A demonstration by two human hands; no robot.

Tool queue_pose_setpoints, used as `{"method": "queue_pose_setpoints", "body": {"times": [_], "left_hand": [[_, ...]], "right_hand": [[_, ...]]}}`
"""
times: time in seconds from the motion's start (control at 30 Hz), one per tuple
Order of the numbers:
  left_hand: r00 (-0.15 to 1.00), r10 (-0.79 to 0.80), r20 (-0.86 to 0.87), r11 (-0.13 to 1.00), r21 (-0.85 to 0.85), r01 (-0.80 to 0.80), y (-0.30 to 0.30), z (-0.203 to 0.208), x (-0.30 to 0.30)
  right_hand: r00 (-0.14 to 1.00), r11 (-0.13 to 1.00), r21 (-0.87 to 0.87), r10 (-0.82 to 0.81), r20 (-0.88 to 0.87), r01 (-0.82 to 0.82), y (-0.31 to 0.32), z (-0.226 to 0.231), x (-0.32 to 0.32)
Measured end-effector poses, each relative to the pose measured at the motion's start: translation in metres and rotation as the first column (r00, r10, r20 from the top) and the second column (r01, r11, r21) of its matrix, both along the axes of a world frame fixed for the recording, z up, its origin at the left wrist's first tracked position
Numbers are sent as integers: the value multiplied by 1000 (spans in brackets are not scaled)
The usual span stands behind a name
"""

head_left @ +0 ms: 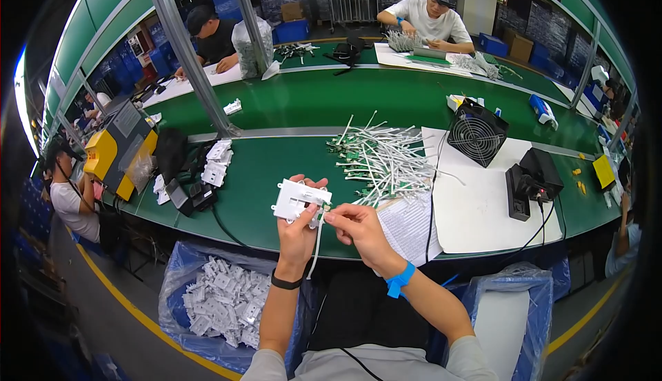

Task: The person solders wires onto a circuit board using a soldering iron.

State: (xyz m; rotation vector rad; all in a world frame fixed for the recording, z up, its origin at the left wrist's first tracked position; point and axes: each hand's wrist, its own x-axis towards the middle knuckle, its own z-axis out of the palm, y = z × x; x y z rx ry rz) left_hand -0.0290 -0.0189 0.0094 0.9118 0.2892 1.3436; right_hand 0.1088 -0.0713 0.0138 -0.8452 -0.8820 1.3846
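My left hand (295, 242) grips a white plastic housing (291, 197) above the front edge of the green bench, thumb across its near side. At the housing's right edge, my right hand (361, 232) pinches a small green circuit board (325, 208) between thumb and fingertips. From this board a white cable (316, 248) hangs down beside my left wrist. Whether the board sits inside the housing or just touches it, I cannot tell. Beyond my hands lies a heap of similar green boards with white cables (383, 157).
A black fan (477, 133) and a black power strip (517, 191) stand on white sheets at right. White housings (217, 162) lie at left by black adapters (196, 198). Below are a bin of white parts (227, 302) and a blue-lined bin (541, 319). Co-workers sit opposite.
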Motion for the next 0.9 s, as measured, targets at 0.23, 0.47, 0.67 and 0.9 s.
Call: {"method": "queue_pose_setpoints", "body": {"times": [0.23, 0.47, 0.67, 0.9], "left_hand": [[1000, -10, 13, 1000, -9, 10, -6, -1, -1], [999, 48, -22, 997, 62, -47, -13, -2, 4], [941, 220, -258, 950, 277, -146, -15, -20, 9], [951, -276, -139, 945, 140, 295, -8, -30, -8]], "right_hand": [[999, 999, -8, 46, -16, -46, 2, -8, 1], [987, 995, 94, 18, 157, -33, 5, -13, 6], [979, 992, 120, -56, 195, 32, 3, -32, 14], [999, 999, -26, -25, 27, 26, -9, -25, 58]]}}
